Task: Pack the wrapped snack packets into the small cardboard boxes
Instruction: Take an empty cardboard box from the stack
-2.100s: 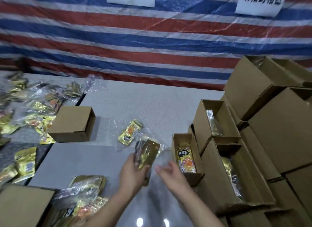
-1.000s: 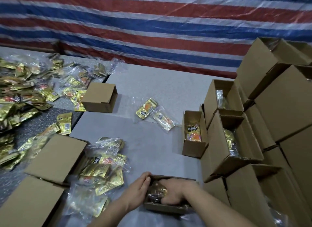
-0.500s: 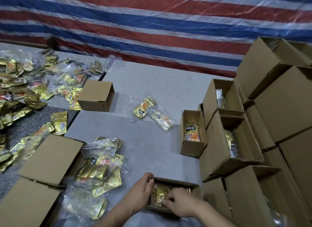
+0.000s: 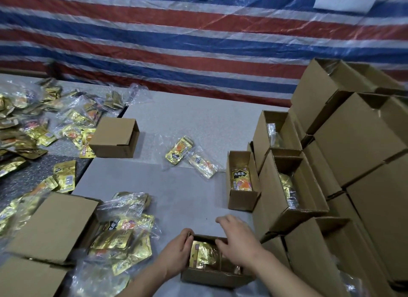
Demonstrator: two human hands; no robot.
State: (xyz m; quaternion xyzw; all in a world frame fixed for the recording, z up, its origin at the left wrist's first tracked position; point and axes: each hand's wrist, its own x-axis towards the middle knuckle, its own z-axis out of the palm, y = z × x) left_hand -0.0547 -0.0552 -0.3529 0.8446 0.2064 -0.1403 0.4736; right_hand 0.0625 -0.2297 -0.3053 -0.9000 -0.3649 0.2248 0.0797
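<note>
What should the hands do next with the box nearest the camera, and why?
Probably close it. A gold packet already lies inside the open box; the left hand grips its left wall, and the right hand hovers above with relaxed fingers, holding nothing.

Single head-worn view, facing forward and down, close over table (image 4: 187,124), edges seemingly blurred

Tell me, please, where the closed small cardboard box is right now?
The closed small cardboard box sits far left on the grey table, beside the heap of gold packets.
</note>
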